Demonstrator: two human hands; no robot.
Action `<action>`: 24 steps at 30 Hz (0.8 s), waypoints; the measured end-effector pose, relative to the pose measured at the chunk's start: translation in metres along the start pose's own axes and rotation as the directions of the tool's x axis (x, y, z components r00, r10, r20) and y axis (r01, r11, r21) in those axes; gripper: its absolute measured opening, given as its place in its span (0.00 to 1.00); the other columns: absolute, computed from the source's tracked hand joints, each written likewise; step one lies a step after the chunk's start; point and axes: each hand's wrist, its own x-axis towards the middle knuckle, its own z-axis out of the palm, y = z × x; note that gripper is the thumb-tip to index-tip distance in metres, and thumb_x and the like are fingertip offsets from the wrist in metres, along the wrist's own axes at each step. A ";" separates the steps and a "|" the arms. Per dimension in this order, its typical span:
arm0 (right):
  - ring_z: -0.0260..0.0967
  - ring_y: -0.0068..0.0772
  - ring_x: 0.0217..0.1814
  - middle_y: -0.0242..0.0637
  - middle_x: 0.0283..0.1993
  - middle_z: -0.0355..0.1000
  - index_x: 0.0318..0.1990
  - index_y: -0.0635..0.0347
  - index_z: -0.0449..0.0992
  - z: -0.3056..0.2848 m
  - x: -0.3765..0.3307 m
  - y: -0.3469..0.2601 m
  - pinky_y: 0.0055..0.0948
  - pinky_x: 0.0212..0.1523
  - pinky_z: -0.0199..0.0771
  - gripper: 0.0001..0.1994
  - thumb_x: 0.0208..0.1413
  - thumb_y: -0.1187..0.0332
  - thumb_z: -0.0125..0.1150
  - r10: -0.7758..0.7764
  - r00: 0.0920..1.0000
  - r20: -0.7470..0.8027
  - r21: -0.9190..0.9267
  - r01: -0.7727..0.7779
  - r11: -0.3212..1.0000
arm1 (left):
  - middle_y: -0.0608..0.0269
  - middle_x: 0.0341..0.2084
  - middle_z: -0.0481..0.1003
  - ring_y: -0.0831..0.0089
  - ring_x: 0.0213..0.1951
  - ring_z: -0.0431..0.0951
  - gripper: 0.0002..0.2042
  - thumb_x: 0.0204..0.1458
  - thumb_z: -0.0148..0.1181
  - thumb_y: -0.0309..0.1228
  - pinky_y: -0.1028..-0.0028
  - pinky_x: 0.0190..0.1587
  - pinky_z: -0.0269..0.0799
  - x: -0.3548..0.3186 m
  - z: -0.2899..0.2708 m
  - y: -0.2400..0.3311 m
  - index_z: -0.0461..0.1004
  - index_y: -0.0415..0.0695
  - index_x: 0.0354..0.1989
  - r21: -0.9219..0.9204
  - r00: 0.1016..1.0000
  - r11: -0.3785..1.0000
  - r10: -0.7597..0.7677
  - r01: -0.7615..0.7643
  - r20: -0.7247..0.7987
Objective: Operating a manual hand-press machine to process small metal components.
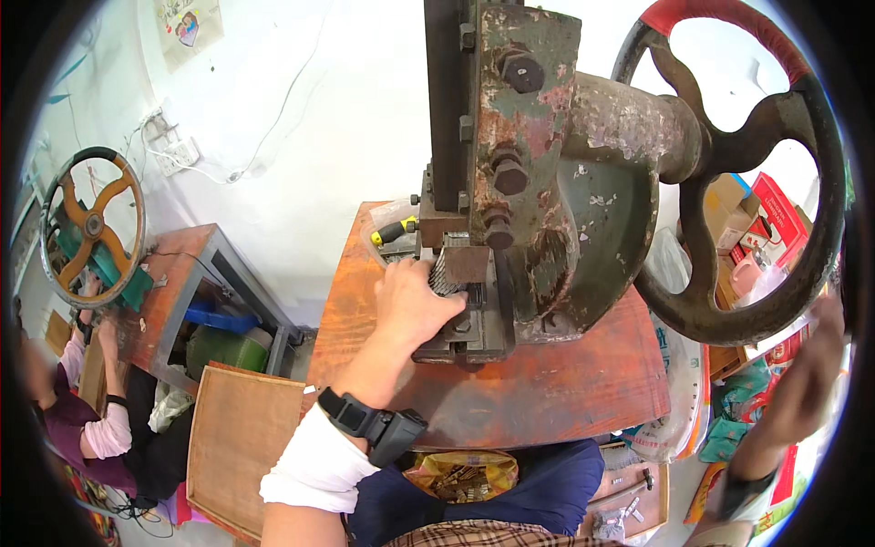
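Note:
A worn green hand-wheel press point(529, 137) stands on a reddish wooden bench point(565, 392). My left hand point(410, 299) is closed at its die point(465, 342), fingers bent around a ribbed metal piece point(441, 276) under the ram. The thumb points right along the die; the fingertips are partly hidden. At the far right my right hand point(825, 342) is raised beside the lower rim of the large handwheel point(828, 219), which has red wrapping on top. Motion smears its fingers, so I cannot tell whether they touch the rim.
A yellow-handled tool point(394, 231) lies in a clear container behind my left hand. Below the bench, a yellow bag point(497, 469) of small metal pieces rests on my lap. A hammer point(643, 481) lies in a tray at right. Another person point(68, 428) works at a second press at left.

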 end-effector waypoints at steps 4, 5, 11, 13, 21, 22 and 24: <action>0.65 0.48 0.40 0.44 0.38 0.68 0.32 0.60 0.74 0.024 -0.041 -0.067 0.41 0.40 0.66 0.13 0.33 0.77 0.62 -0.083 0.907 0.413 0.329 -0.064 0.942 | 0.48 0.33 0.76 0.53 0.40 0.74 0.24 0.35 0.68 0.39 0.61 0.46 0.70 -0.002 -0.001 -0.002 0.77 0.33 0.39 0.050 0.987 0.997 0.071 -0.064 -0.142; 0.65 0.47 0.40 0.43 0.38 0.68 0.31 0.60 0.74 0.033 -0.057 -0.071 0.40 0.39 0.66 0.13 0.33 0.79 0.63 -0.041 0.902 0.429 0.343 -0.121 0.931 | 0.49 0.33 0.77 0.57 0.38 0.76 0.24 0.36 0.68 0.38 0.64 0.44 0.71 -0.008 -0.008 -0.010 0.76 0.33 0.40 -0.154 0.992 0.988 -0.005 -0.015 -0.127; 0.65 0.44 0.39 0.43 0.38 0.68 0.31 0.62 0.74 0.048 -0.138 -0.080 0.35 0.35 0.68 0.11 0.35 0.81 0.63 0.179 0.793 0.582 0.336 -0.435 0.835 | 0.56 0.34 0.77 0.75 0.35 0.76 0.20 0.39 0.69 0.26 0.75 0.38 0.72 -0.104 -0.046 -0.058 0.75 0.30 0.43 -0.469 0.960 0.855 -0.275 0.221 -0.050; 0.66 0.44 0.38 0.43 0.37 0.68 0.30 0.63 0.74 0.050 -0.150 -0.087 0.36 0.35 0.68 0.10 0.36 0.81 0.64 0.234 0.725 0.648 0.293 -0.521 0.802 | 0.57 0.34 0.77 0.76 0.35 0.76 0.21 0.39 0.70 0.27 0.75 0.39 0.72 -0.135 -0.042 -0.054 0.74 0.30 0.43 -0.589 0.953 0.774 -0.302 0.233 -0.020; 0.62 0.50 0.52 0.45 0.52 0.66 0.46 0.52 0.75 0.103 -0.143 -0.163 0.43 0.50 0.64 0.24 0.36 0.63 0.70 -0.249 0.650 0.718 0.547 -0.306 0.779 | 0.51 0.39 0.71 0.54 0.43 0.68 0.30 0.33 0.71 0.33 0.60 0.46 0.61 -0.143 0.022 -0.039 0.68 0.38 0.49 -0.069 0.972 0.972 0.230 -0.226 0.047; 0.59 0.51 0.56 0.45 0.56 0.64 0.50 0.47 0.74 0.112 -0.131 -0.178 0.46 0.53 0.61 0.28 0.36 0.57 0.70 -0.306 0.599 0.740 0.541 -0.258 0.801 | 0.51 0.40 0.71 0.54 0.44 0.68 0.33 0.33 0.71 0.33 0.60 0.47 0.61 -0.143 0.022 -0.037 0.66 0.38 0.52 -0.085 0.983 0.982 0.174 -0.169 0.052; 0.58 0.51 0.58 0.44 0.58 0.62 0.53 0.43 0.71 0.128 -0.123 -0.202 0.49 0.54 0.59 0.30 0.37 0.52 0.68 -0.332 0.576 0.746 0.527 -0.207 0.824 | 0.49 0.40 0.71 0.53 0.44 0.68 0.37 0.34 0.71 0.32 0.60 0.47 0.63 -0.143 0.019 -0.032 0.61 0.39 0.57 -0.090 0.984 0.982 0.172 -0.168 0.048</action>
